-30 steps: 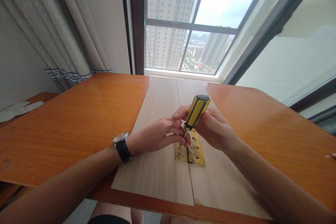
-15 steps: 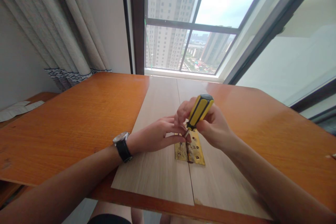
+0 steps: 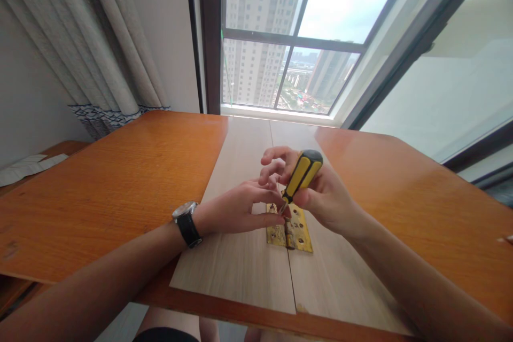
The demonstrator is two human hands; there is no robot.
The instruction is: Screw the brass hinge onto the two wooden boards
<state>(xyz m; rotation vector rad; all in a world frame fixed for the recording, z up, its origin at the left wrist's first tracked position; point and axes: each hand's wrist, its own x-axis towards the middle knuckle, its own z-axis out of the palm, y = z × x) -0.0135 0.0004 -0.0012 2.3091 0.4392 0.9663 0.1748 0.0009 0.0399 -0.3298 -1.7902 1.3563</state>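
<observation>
My right hand (image 3: 326,192) grips a screwdriver (image 3: 305,172) with a yellow and black handle, tilted so that its shaft points down and left. Some of that hand's fingers are lifted off the handle. A worn brass-coloured hinge (image 3: 298,235) lies unfolded across the seam between two pale wooden boards (image 3: 240,262). My left hand (image 3: 244,206) rests over the hinge's left leaf, thumb and forefinger brought together around the screwdriver's tip. What those fingertips hold is hidden. Several screw holes show in the right leaf.
The boards lie on an orange-brown wooden table (image 3: 160,171). Behind the table is a window (image 3: 292,40), with a grey curtain (image 3: 96,37) to the left. White papers (image 3: 30,168) lie at the far left.
My right hand's fingers have loosened and spread on the handle, and the screwdriver has turned and shifted slightly left and down. The left hand and the hinge stay in nearly the same place.
</observation>
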